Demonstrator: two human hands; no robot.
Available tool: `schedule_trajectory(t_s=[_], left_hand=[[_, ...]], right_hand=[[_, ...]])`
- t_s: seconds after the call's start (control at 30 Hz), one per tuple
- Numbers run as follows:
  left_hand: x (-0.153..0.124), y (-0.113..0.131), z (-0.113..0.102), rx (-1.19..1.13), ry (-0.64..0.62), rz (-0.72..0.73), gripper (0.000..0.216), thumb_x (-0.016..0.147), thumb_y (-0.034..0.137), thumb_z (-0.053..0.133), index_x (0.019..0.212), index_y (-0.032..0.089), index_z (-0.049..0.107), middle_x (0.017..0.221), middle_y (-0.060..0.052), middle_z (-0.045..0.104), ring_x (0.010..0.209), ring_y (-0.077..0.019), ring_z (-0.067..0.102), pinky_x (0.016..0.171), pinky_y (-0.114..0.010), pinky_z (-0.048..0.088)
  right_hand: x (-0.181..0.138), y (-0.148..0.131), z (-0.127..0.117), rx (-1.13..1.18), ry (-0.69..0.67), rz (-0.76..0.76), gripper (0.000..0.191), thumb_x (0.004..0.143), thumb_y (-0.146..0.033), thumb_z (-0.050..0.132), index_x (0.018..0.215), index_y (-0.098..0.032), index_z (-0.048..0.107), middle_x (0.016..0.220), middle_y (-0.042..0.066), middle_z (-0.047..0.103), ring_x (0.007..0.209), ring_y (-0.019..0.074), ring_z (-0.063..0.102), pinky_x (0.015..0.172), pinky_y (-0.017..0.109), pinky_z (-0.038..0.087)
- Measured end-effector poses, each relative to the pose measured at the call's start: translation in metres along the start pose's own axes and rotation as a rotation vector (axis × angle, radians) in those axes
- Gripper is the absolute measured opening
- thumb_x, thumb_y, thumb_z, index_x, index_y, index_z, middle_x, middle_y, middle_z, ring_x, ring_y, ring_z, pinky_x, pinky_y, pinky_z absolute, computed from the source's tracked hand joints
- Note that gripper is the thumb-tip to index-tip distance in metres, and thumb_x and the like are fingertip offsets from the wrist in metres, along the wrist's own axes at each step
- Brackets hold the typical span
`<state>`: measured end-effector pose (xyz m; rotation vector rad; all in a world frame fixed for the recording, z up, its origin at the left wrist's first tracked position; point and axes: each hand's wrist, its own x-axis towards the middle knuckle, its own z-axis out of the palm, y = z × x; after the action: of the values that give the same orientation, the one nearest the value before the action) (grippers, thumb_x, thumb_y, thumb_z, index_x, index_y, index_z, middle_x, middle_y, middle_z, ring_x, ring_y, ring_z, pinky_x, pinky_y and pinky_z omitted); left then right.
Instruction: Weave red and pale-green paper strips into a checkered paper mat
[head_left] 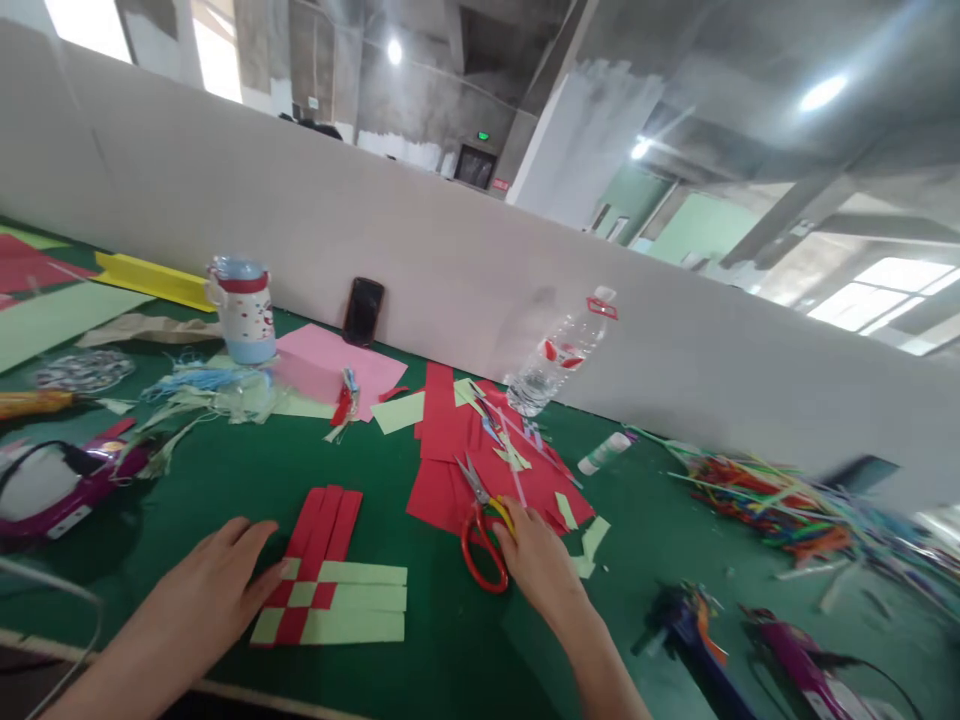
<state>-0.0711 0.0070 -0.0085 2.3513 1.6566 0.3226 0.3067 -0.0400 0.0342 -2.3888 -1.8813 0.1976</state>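
Note:
A woven mat of red and pale green paper strips (302, 594) lies at the front of the table, its loose strips fanning up and to the right. My left hand (214, 575) rests at its left side, fingers apart, with the thumb touching the weave. To the right, my right hand (536, 555) closes on the yellow handle of a pair of scissors (480, 540). Their other handle is red, and the slightly parted blades point away from me over red paper sheets (442, 490). The right fingertips are partly hidden.
Behind stand a water bottle (559, 360), a phone (363, 312) against the white partition (450, 270) and a blue-white cup (247, 315). A glue stick (604, 453) lies at right, near a pile of colourful strips (780, 500). Purple corded tools (802, 655) lie at both sides.

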Motion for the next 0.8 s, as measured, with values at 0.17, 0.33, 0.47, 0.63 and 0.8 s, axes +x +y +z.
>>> schedule_trajectory(t_s=[0.17,0.33,0.47,0.63,0.8], left_hand=[[-0.005,0.016,0.002,0.025,-0.133,-0.122,0.052,0.088,0.051,0.044,0.116,0.011,0.058,0.112,-0.017,0.062,0.108,-0.0329,0.061,0.091,-0.044,0.046],[0.003,0.032,-0.008,0.007,-0.166,-0.194,0.028,0.084,0.039,0.052,0.097,0.015,0.058,0.101,-0.014,0.061,0.098,-0.0311,0.062,0.08,-0.04,0.044],[0.005,0.038,-0.01,-0.017,-0.174,-0.235,0.015,0.079,0.033,0.055,0.085,0.019,0.055,0.093,-0.01,0.063,0.09,-0.0282,0.063,0.075,-0.037,0.042],[0.009,0.042,-0.01,-0.048,-0.185,-0.301,0.012,0.075,0.03,0.058,0.08,0.021,0.053,0.091,-0.009,0.064,0.086,-0.0266,0.065,0.07,-0.034,0.039],[0.008,0.047,-0.009,-0.073,-0.189,-0.343,0.012,0.075,0.028,0.056,0.084,0.023,0.051,0.082,-0.003,0.066,0.077,-0.0234,0.065,0.06,-0.03,0.033]], right_hand=[[0.008,-0.004,-0.009,0.006,-0.097,0.015,0.068,0.089,-0.039,0.057,0.148,-0.01,0.037,0.131,0.021,0.059,0.119,0.0354,0.059,0.092,0.042,0.048],[0.012,-0.007,-0.021,0.019,-0.16,0.028,0.066,0.086,-0.033,0.056,0.146,-0.012,0.041,0.126,0.02,0.063,0.114,0.0345,0.063,0.091,0.041,0.048],[0.017,0.013,-0.022,0.124,-0.151,0.039,0.064,0.085,-0.034,0.055,0.145,-0.013,0.042,0.124,0.017,0.066,0.117,0.0325,0.062,0.095,0.041,0.048],[0.019,0.048,-0.003,0.667,-0.056,0.038,0.084,0.071,-0.054,0.072,0.141,-0.017,0.044,0.126,0.015,0.064,0.119,0.0349,0.06,0.094,0.043,0.051],[0.008,0.047,0.004,1.149,0.158,0.033,0.067,0.072,-0.06,0.072,0.127,-0.025,0.055,0.108,0.009,0.069,0.097,0.0317,0.069,0.074,0.037,0.06]])
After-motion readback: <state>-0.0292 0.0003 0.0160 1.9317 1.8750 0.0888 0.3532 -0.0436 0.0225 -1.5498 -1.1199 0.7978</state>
